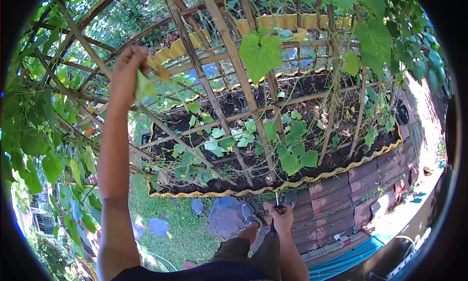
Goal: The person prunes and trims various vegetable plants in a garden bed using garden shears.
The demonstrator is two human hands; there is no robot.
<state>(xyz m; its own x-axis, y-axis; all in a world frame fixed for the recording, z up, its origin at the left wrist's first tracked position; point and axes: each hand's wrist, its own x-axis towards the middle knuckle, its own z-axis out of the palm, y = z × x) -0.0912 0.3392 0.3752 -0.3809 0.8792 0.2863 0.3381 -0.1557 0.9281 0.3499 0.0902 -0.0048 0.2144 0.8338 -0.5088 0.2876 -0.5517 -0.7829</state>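
My left hand (127,74) is raised at the upper left in front of the wooden trellis (234,61), its fingers closed. A pale green leaf (145,87) hangs from them, with a yellow-brown withered leaf (160,70) beside it. Low in front of my legs, my right hand (282,217) is closed around pruning shears (278,199), their blades pointing away from me toward the bed edge. The fingers partly cover the handles.
Vines with large green leaves (261,54) climb the trellis and hang at both sides. Below lies a soil bed (302,171) with a wavy yellow border (229,193). Flat stones (226,215) lie in grass; stacked roof tiles (336,198) stand at right.
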